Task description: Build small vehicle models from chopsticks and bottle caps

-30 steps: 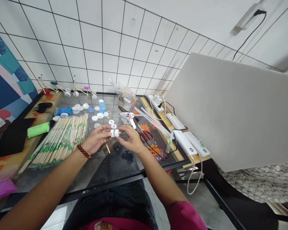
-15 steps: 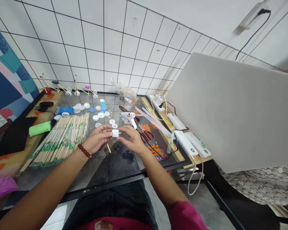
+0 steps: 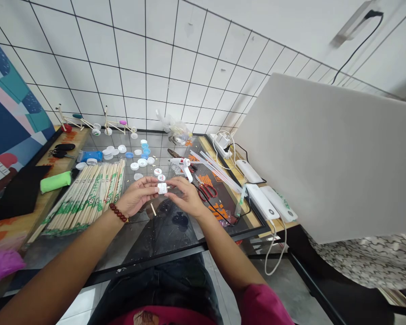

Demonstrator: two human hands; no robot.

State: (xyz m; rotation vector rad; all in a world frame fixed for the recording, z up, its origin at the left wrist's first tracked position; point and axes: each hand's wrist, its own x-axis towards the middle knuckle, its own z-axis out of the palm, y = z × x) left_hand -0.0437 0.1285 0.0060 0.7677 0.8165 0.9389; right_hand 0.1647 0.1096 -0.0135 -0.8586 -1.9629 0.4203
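Note:
My left hand (image 3: 139, 196), with a beaded bracelet at its wrist, pinches a pair of white bottle caps (image 3: 162, 188) set face to face. A short wooden stick (image 3: 168, 187) sticks out from the caps' right side. Thumb and fingertips of my right hand (image 3: 186, 197) close around that stick. Just beyond the caps lie two printed white caps (image 3: 158, 172) on the glass tabletop (image 3: 135, 243). A loose piece of stick (image 3: 153, 209) rests below my hands. To the right of them lies a white glue gun (image 3: 182, 165).
Wrapped chopsticks (image 3: 84, 198) fill the left side. Several white and blue caps (image 3: 142, 162) lie behind. Red-handled scissors (image 3: 208, 192), clear glue sticks (image 3: 219, 171) and a power strip (image 3: 222, 146) are on the right. Small stick-and-cap models (image 3: 113, 124) stand along the wall.
Almost nothing differs. Both hands stay in place around the caps and stick, with the caps turned very slightly.

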